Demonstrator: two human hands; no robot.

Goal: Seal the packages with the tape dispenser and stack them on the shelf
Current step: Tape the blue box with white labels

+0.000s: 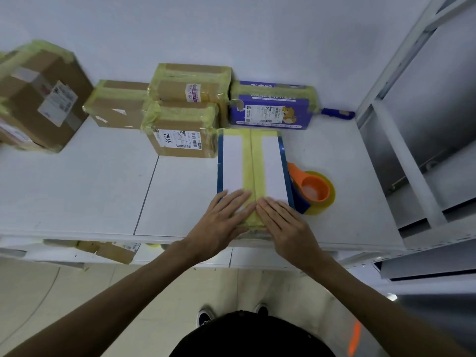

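A flat white cardboard package with blue edges (pixel 233 163) lies on the white surface (pixel 77 189), its near end at the front edge. A strip of yellow tape (pixel 253 161) runs down the middle of its top. Both hands press on that near end: the left hand (pixel 226 215) lies flat just left of the strip and the right hand (pixel 283 220) flat just right of it, fingertips nearly meeting over the tape. Neither grip closes on anything (fingers straight, palms down). An orange tape dispenser with a yellow roll (pixel 313 189) sits against the package's right side, untouched. Farther back stand other taped packages: a purple printed box (pixel 273 109) just beyond the white package, and a brown cardboard box labelled 7936 (pixel 180 137) to its left.
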